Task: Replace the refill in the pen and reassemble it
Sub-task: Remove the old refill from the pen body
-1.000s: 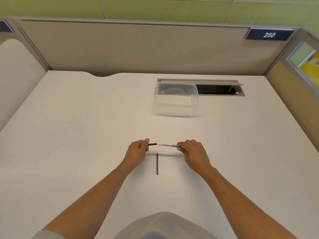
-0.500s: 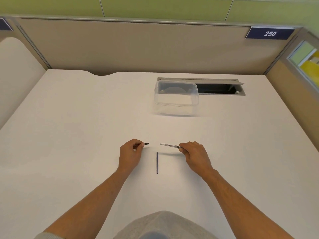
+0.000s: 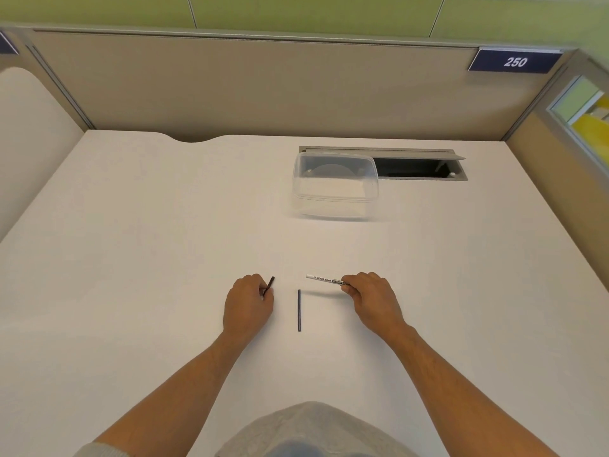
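Note:
My right hand pinches a white pen barrel with black print, which points left just above the desk. My left hand grips a short black piece pulled off the pen's end; its tip sticks up to the right of my fingers, and the rest is hidden in the hand. Between the two hands, a thin dark refill lies on the white desk, running toward and away from me, touched by neither hand.
A clear plastic container stands farther back, right of centre. Behind it is an open cable slot in the desk. Beige partition walls close off the back and both sides.
The black piece has come off the white barrel. My hands have drawn apart, the left moving left and tilting the piece upward. The refill on the desk has not moved.

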A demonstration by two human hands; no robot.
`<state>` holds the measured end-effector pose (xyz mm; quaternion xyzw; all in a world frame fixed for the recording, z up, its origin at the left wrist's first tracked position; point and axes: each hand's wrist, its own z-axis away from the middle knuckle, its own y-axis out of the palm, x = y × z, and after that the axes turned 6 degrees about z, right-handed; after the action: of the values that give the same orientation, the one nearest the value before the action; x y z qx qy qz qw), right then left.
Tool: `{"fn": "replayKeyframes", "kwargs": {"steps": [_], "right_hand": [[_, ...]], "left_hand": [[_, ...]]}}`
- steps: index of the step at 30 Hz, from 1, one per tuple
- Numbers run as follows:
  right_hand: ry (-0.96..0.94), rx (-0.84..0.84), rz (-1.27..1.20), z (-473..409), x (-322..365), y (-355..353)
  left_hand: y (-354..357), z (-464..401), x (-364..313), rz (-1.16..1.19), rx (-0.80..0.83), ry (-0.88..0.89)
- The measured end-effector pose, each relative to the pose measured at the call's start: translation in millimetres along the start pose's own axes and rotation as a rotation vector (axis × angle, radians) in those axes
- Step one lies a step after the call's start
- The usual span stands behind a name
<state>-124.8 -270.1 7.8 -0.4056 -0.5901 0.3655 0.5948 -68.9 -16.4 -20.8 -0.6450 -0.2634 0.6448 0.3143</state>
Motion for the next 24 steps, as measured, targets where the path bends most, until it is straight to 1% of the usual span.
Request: {"fn": "replayKeyframes", "kwargs": {"steps": [5, 7, 11, 15, 20, 22, 24], "right_hand": [[-0.006, -0.002, 0.001, 0, -1, -1], [-0.009, -0.001, 0.003, 0, -1, -1], [-0.006, 0.02, -0.002, -1, -2, -1], [0.032, 0.056, -0.064, 2, -5, 0], [-0.003, 0.08, -0.182, 6, -7, 0], [-0.022, 0.074, -0.233, 5, -6, 0], [0.005, 0.081, -0.329, 5, -5, 0]], "left_hand": [[1, 0, -1, 0.007, 0.0, -0.034], [1, 1, -1, 0.009, -0.018, -0.017], [2, 3, -3, -0.08, -0.066, 0.117], [2, 4, 2, -0.104, -0.104, 0.238], [7, 9, 21, -0.189, -0.034, 0.248], [9, 11, 29, -0.241, 0.036, 0.245], [11, 12, 36, -0.294, 0.105, 0.239]]}}
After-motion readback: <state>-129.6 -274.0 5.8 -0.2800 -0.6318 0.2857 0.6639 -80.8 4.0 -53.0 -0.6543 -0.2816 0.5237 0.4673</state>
